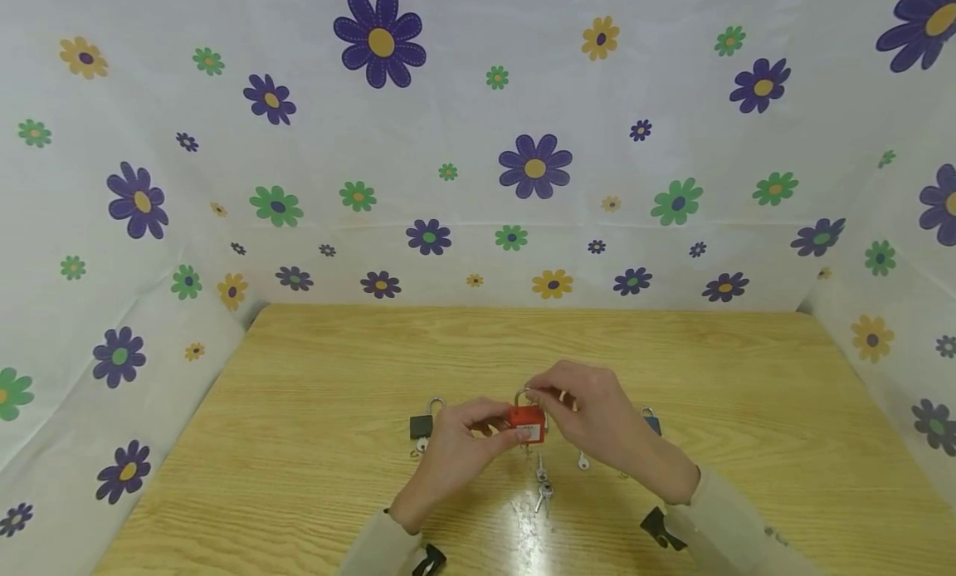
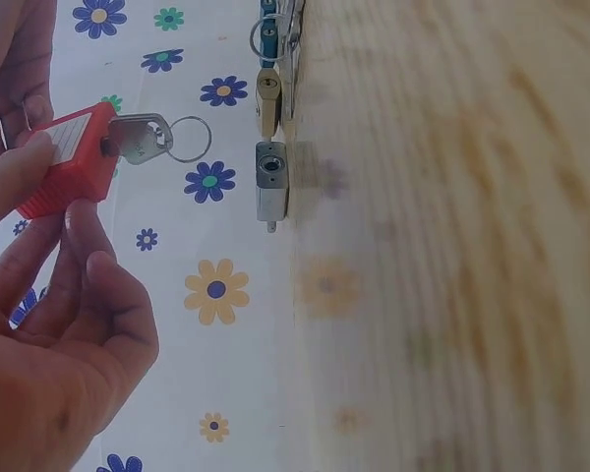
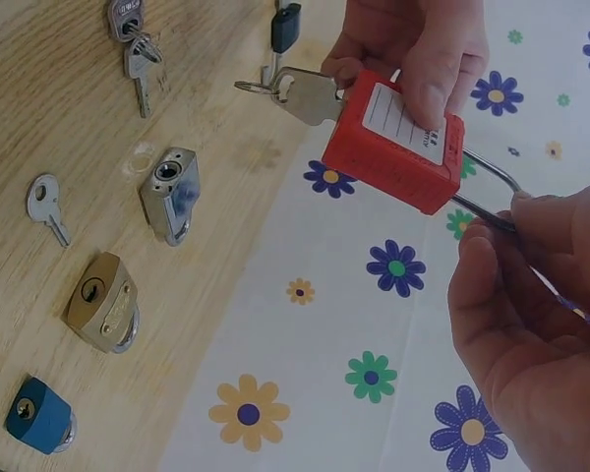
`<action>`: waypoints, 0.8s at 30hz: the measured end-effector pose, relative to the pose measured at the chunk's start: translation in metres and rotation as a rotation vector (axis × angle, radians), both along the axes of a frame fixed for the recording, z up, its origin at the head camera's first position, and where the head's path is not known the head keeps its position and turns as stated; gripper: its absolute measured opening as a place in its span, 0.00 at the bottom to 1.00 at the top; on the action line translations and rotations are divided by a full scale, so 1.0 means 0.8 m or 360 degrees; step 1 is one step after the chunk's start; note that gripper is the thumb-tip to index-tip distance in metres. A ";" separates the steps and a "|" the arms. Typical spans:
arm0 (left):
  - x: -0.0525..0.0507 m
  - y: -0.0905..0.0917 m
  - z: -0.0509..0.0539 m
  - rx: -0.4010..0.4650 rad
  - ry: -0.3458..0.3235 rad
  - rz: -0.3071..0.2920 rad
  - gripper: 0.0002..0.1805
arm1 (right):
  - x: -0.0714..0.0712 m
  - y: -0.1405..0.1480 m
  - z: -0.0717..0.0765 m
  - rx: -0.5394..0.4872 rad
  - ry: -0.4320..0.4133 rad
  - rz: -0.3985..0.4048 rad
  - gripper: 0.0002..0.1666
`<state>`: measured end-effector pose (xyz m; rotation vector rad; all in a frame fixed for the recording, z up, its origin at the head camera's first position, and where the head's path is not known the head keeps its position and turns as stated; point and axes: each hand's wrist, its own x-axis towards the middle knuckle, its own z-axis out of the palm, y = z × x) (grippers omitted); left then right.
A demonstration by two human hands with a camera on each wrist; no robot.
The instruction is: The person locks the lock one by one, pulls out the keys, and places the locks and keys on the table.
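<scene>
A red padlock (image 1: pixel 527 427) with a white label is held up above the wooden table. My left hand (image 1: pixel 457 450) grips its body, thumb on the label and fingers behind. A silver key (image 3: pixel 310 96) with a small ring (image 2: pixel 190 139) sits in its keyhole. My right hand (image 1: pixel 597 412) pinches the metal shackle (image 3: pixel 485 212) at its curved end, as the right wrist view shows. Whether the shackle is locked or released I cannot tell.
On the table (image 1: pixel 314 368) stand a black padlock (image 1: pixel 421 427) to the left, and a silver padlock (image 3: pixel 172 197), a brass padlock (image 3: pixel 103 303) and a blue padlock (image 3: pixel 39 415). A loose key (image 3: pixel 46 205) and a bunch of keys (image 3: pixel 136 54) lie nearby. Flowered cloth (image 1: pixel 463 119) walls the table.
</scene>
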<state>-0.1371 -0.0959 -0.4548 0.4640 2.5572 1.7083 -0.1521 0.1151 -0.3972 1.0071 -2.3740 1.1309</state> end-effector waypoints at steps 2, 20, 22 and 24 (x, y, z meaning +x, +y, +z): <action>0.000 0.000 0.000 0.0011 -0.0017 0.0010 0.10 | 0.001 0.001 0.000 -0.0003 -0.0042 -0.0021 0.06; -0.006 -0.010 0.017 0.0369 -0.0264 -0.0043 0.16 | 0.011 0.028 -0.039 -0.0114 -0.1238 0.0090 0.16; -0.006 -0.009 0.019 0.0379 -0.0272 -0.0068 0.17 | 0.013 0.028 -0.045 -0.0173 -0.1343 0.0155 0.18; -0.006 -0.008 0.019 0.0387 -0.0288 -0.0079 0.17 | 0.014 0.028 -0.049 -0.0223 -0.1420 0.0201 0.19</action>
